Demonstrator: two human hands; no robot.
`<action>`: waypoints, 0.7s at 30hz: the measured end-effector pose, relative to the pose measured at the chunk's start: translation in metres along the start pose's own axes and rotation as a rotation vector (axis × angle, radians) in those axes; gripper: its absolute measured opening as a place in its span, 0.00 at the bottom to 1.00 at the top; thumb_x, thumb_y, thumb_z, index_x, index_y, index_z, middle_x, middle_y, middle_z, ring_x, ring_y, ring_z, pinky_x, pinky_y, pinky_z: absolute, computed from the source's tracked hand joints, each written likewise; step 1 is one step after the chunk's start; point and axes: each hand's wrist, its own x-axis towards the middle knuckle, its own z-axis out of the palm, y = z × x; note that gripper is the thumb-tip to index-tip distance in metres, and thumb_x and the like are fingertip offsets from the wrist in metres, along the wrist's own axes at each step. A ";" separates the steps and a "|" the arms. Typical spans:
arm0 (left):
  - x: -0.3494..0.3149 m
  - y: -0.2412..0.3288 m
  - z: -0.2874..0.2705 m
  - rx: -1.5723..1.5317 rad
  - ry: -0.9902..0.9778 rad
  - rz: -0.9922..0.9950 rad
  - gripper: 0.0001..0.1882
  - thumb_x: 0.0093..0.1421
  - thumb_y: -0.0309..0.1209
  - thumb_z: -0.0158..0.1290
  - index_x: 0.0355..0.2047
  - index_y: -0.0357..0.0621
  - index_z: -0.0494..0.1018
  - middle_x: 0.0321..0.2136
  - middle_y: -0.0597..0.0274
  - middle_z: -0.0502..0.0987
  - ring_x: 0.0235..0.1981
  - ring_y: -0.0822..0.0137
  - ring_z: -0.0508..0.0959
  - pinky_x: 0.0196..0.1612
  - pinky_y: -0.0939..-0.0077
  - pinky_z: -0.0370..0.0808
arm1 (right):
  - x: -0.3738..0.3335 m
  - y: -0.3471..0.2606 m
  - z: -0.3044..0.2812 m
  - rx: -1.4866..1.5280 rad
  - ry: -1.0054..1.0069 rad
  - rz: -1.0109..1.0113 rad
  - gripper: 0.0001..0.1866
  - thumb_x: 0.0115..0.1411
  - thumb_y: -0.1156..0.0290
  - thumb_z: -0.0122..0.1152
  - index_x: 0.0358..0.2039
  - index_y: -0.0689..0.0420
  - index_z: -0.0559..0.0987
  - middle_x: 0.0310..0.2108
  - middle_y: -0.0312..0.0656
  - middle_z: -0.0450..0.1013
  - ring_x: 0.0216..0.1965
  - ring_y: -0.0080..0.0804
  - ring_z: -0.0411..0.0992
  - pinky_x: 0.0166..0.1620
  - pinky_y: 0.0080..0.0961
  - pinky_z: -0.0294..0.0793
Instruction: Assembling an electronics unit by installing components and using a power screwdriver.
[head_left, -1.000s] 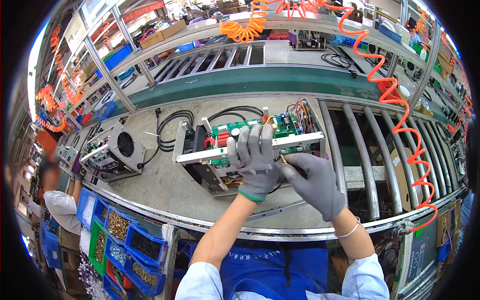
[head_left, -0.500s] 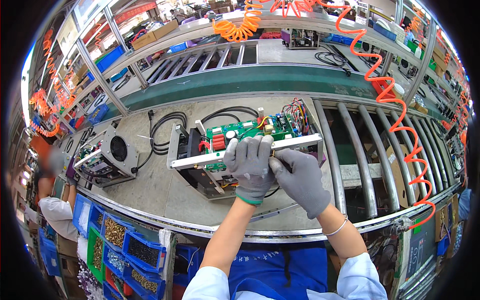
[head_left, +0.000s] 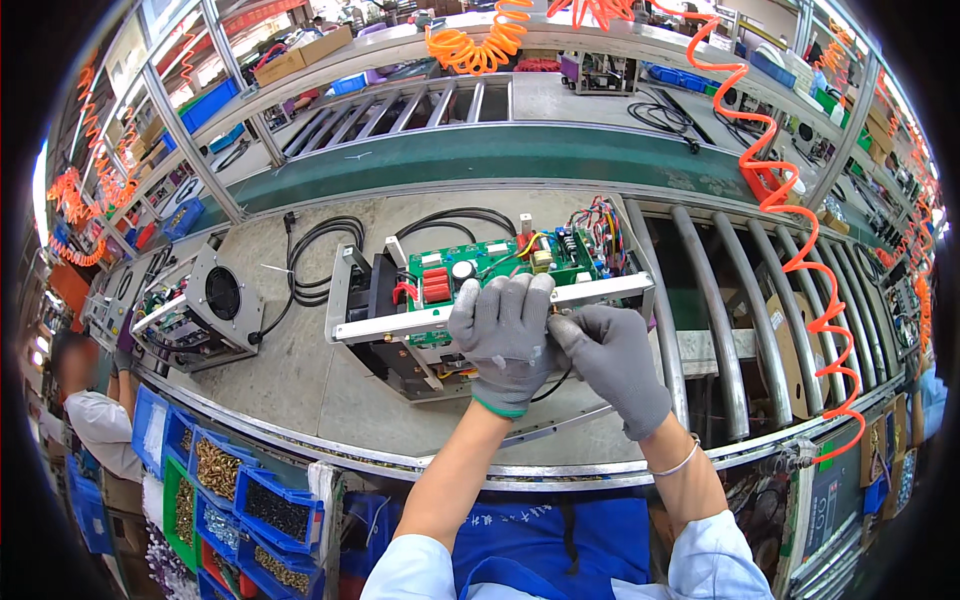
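An open-frame electrical unit with a green circuit board [head_left: 500, 262] lies on the bench before me. A pale metal bar [head_left: 395, 325] runs along its near top edge. My left hand [head_left: 507, 345], in a grey glove, lies over the bar's middle with its fingers curled across it. Close against those fingers, my right hand [head_left: 612, 365], gloved too, pinches thumb to forefinger just below the bar. Whatever is in that pinch is hidden or too small to name. Below the hands a thin black cable [head_left: 558, 385] curves out. Coloured wires [head_left: 603, 230] bunch at the unit's right end.
A second unit with a round fan [head_left: 205, 305] stands left, near a co-worker's sleeve [head_left: 105, 425]. Coiled black cable [head_left: 325, 265] lies between the units. Blue bins [head_left: 275, 510] of small fasteners hang front left. Metal rollers [head_left: 712, 320] and an orange coiled hose [head_left: 835, 335] are right.
The whole view has shifted slightly. Both hands stay at the bar, the right one pressed a little closer under it with its fingers drawn in. Nothing has visibly been let go.
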 end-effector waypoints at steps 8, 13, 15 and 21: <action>-0.004 -0.006 0.002 -0.057 -0.062 0.033 0.15 0.47 0.36 0.55 0.37 0.49 0.74 0.33 0.63 0.74 0.40 0.60 0.73 0.52 0.59 0.60 | -0.002 0.002 0.004 0.048 0.117 -0.090 0.18 0.57 0.60 0.60 0.21 0.63 0.80 0.15 0.43 0.72 0.17 0.29 0.70 0.25 0.29 0.67; -0.001 0.002 0.000 -0.025 -0.137 0.016 0.29 0.37 0.42 0.64 0.41 0.47 0.72 0.38 0.57 0.73 0.46 0.54 0.70 0.55 0.56 0.59 | -0.088 0.036 -0.035 -0.133 0.083 -0.250 0.10 0.55 0.66 0.62 0.33 0.59 0.79 0.24 0.44 0.75 0.26 0.33 0.75 0.30 0.27 0.72; 0.003 0.010 -0.005 0.019 -0.137 0.037 0.31 0.38 0.46 0.64 0.42 0.47 0.71 0.42 0.58 0.73 0.49 0.54 0.69 0.58 0.54 0.56 | -0.139 0.059 -0.059 -0.217 0.258 -0.227 0.08 0.51 0.71 0.64 0.33 0.58 0.79 0.26 0.44 0.75 0.25 0.37 0.75 0.30 0.28 0.73; -0.005 0.017 -0.030 0.022 -0.034 0.074 0.34 0.45 0.46 0.61 0.51 0.48 0.68 0.56 0.55 0.66 0.59 0.51 0.62 0.63 0.53 0.51 | -0.267 0.162 -0.156 -0.209 1.241 0.219 0.30 0.52 0.77 0.57 0.57 0.64 0.63 0.55 0.50 0.62 0.48 0.39 0.69 0.53 0.30 0.69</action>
